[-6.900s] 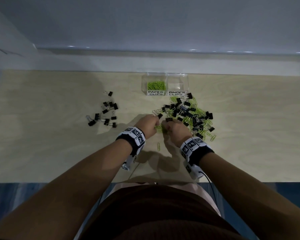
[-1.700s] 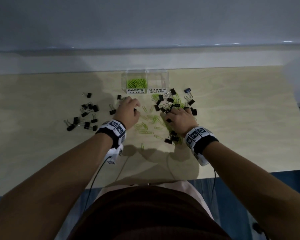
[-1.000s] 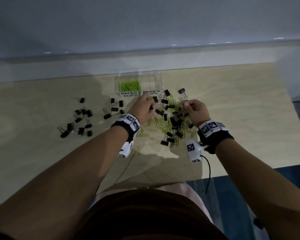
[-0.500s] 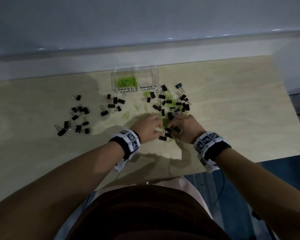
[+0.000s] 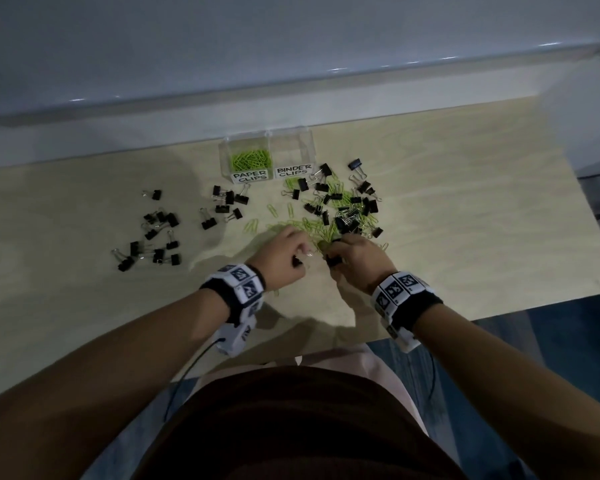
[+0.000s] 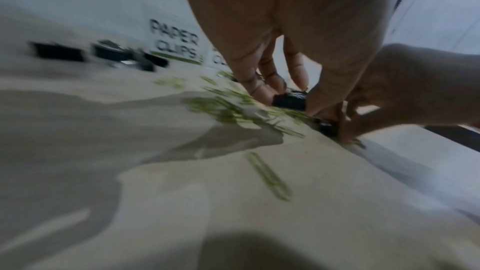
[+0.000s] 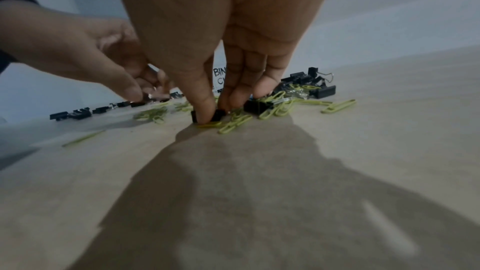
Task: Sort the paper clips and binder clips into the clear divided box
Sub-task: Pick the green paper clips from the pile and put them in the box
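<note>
A clear divided box (image 5: pixel 267 157) stands at the table's back, labelled PAPER CLIPS and BINDER CLIPS. Its left compartment holds green paper clips (image 5: pixel 250 160); the right one looks empty. A mixed pile of black binder clips (image 5: pixel 347 209) and green paper clips (image 5: pixel 312 226) lies in front of it. My left hand (image 5: pixel 284 254) pinches a black binder clip (image 6: pixel 289 102) at the pile's near edge. My right hand (image 5: pixel 354 254) pinches another black binder clip (image 7: pixel 207 116) against the table beside it.
Separate groups of black binder clips lie at the left (image 5: pixel 153 237) and left of centre (image 5: pixel 226 206). A lone green paper clip (image 6: pixel 269 176) lies near my left wrist. The table's front edge (image 5: pixel 499 306) runs close to my right forearm.
Both hands have stayed at the pile's near edge, a little further apart, and each now pinches a black binder clip. The camera has shifted slightly.
</note>
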A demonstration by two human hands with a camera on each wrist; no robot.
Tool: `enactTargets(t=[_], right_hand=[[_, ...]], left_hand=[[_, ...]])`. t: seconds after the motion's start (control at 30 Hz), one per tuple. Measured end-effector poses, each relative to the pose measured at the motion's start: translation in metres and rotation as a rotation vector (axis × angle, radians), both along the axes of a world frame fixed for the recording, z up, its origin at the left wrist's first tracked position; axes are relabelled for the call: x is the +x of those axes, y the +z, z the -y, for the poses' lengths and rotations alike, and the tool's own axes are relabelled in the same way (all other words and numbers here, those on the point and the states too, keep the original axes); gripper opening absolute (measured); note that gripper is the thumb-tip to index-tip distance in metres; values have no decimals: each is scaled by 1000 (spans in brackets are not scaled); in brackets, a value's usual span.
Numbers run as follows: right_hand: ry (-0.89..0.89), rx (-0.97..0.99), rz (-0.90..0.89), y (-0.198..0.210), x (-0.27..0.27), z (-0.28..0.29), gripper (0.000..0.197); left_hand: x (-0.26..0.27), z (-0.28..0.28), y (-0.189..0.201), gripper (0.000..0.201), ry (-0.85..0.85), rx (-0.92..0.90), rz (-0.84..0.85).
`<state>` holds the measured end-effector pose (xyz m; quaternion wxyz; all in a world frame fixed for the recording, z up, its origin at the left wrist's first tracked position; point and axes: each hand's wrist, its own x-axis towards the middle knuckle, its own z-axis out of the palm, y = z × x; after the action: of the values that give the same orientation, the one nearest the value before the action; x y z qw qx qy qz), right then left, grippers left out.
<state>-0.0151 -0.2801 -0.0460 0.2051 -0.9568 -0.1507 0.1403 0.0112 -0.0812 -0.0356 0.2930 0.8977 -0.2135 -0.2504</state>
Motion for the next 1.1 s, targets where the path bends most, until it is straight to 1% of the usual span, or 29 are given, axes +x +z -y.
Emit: enactTargets(t=[0.1, 0.17, 0.23, 0.27, 0.33, 0.4, 0.53, 0.6, 0.67, 0.73, 0.77, 0.8, 0.87, 0.93, 1.0, 1.03, 1.1], right_hand=[[23, 55, 29, 1, -3, 1, 20], [20, 111, 12, 1, -5, 3, 22], [-52, 221, -43, 2, -5, 6, 24], [-113, 287, -69, 3, -5, 7, 25], [-244, 397, -90, 7, -4, 9, 24], [-346, 433, -74, 7, -1, 12, 28], [-468, 402, -49, 11, 7, 25, 32], [-549, 373, -58, 15, 10, 37, 30], [-692, 332, -79, 17, 14, 51, 28], [-810, 247, -73, 11, 18, 68, 26], [-830, 196, -73, 7, 19, 74, 26], [-821, 143, -76, 4, 20, 78, 26], [-721, 5, -44, 2, 19, 77, 28], [-579, -132, 66, 3, 17, 66, 36], [-439, -168, 166, 8, 16, 49, 44], [-360, -169, 190, 10, 17, 41, 44], [-188, -188, 183, 13, 19, 26, 35]], left_hand=[[15, -45, 2, 18, 122, 14, 86], [25, -69, -2, 21, 181, 86, 133], [31, -76, -6, 26, 147, 208, 197], [31, -71, -7, 29, 108, 225, 232], [26, -49, -3, 29, 20, 184, 266], [17, -18, -1, 29, -66, 124, 252], [6, 32, -6, 40, -194, 86, 271], [8, 47, -9, 41, -171, 98, 262], [13, 56, -9, 40, -109, 130, 249], [20, 59, -8, 37, -62, 159, 218], [24, 59, -7, 35, -59, 167, 200], [27, 59, -6, 33, -66, 171, 188], [31, 58, -3, 29, -84, 163, 174], [32, 54, -1, 27, -64, 104, 156], [32, 46, 0, 24, -20, 19, 167], [32, 40, 1, 23, 7, -20, 185], [33, 24, 4, 19, 59, -52, 215]])
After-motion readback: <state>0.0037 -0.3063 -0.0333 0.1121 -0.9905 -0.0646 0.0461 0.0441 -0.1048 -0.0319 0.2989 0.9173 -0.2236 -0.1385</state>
